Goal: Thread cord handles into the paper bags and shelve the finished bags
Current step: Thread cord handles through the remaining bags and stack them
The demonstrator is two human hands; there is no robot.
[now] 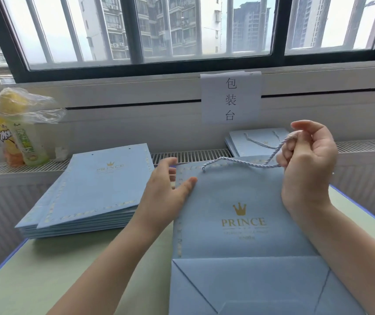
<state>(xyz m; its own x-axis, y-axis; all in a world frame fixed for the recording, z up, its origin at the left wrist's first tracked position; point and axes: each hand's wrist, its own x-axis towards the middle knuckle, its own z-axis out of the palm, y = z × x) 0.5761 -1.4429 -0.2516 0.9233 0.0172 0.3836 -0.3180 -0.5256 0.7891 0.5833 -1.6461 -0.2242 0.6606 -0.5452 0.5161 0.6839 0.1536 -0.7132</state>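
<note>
Farthest out beyond the left hand, two drink bottles [20, 142] stand under a crumpled clear plastic bag [29, 105] on the ledge below the window. Nearer, just left of that hand, lies a stack of flat paper bags [95, 192]. The top one shows two punched holes along its far edge and no cord, so by the look of it this pile is still waiting for handles.

The left hand [168, 189] is open, its fingers spread and its thumb pressing the left edge of the bag being worked [238, 223], which lies flat on the pale green counter [68, 269] between the two hands, with its folded bottom toward the person.

A pale twisted cord [238, 163] runs from a hole at the left of the bag's top edge across to the right hand [307, 169]. That hand is raised above the bag's top right corner and pinches the cord's free end in curled fingers. One end seems to be seated and the other not yet fed through; whether the bag's other face already has its handle cannot be told.

Beyond the right hand, against the wall under a taped paper sign [231, 98], a few bags with cords fitted [257, 142] lie stacked. So a handful look finished, one is partway, and the larger pile remains. No shelf is in view.
</note>
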